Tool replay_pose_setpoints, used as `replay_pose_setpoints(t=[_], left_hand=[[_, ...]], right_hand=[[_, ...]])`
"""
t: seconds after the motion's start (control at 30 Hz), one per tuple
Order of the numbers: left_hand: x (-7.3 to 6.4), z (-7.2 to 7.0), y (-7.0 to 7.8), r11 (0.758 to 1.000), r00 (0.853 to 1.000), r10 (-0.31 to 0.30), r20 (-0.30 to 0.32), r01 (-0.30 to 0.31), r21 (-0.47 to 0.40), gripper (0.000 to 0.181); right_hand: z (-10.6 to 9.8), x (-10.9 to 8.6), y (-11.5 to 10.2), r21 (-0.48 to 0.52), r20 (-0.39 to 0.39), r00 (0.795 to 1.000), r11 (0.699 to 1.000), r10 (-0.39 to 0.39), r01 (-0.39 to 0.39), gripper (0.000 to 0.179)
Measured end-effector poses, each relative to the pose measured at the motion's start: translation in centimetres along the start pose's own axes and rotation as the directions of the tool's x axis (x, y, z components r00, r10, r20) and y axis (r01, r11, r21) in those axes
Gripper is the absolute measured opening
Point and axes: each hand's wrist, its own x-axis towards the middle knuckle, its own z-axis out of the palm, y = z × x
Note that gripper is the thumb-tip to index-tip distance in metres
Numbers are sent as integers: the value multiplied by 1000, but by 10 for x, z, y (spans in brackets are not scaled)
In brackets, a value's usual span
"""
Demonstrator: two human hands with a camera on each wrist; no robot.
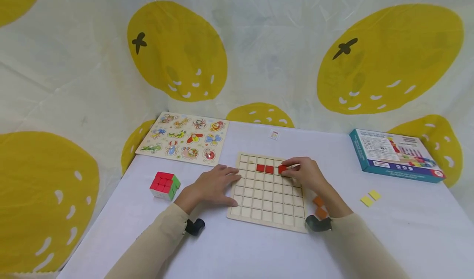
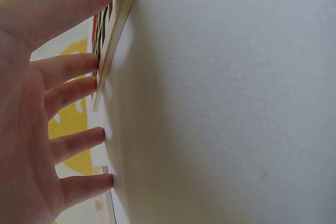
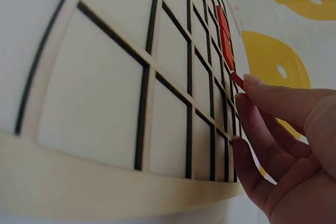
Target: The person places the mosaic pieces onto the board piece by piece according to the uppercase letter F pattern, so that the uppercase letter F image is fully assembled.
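Observation:
A wooden grid board [image 1: 258, 194] lies on the white-covered table, two red square tiles [image 1: 265, 168] side by side near its far edge. To their right, my right hand [image 1: 310, 174] pinches another red tile [image 1: 282, 168] over the same row. In the right wrist view this tile [image 3: 237, 80] is between thumb and fingertips, tilted close over the grid [image 3: 94, 77]. My left hand [image 1: 214, 186] has its fingers spread, the thumb and some fingertips at the board's left side. The left wrist view shows those fingers [image 2: 73, 69] against the board's edge [image 2: 116, 35].
Orange tiles [image 1: 320, 212] lie beside the board under my right wrist, two yellow tiles [image 1: 367, 201] farther right. A coloured box [image 1: 396, 155] stands at the back right. On the left are an insect picture puzzle [image 1: 185, 137] and a puzzle cube [image 1: 164, 185]. A small card [image 1: 274, 135] lies behind the board.

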Motion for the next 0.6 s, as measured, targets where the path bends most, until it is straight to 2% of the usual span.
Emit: replay_pose_setpoints(t=[0.4,0.6], left_hand=[[1,1,0,1000,1000,-6,-1,6,2,81],[1,2,0,1000,1000,-6,-2,6,0,81]], right_hand=[[11,5,-2,-37,-38,999,999,-34,32,28],[16,3,-6,-78,-39,999,997,-24,21,27]])
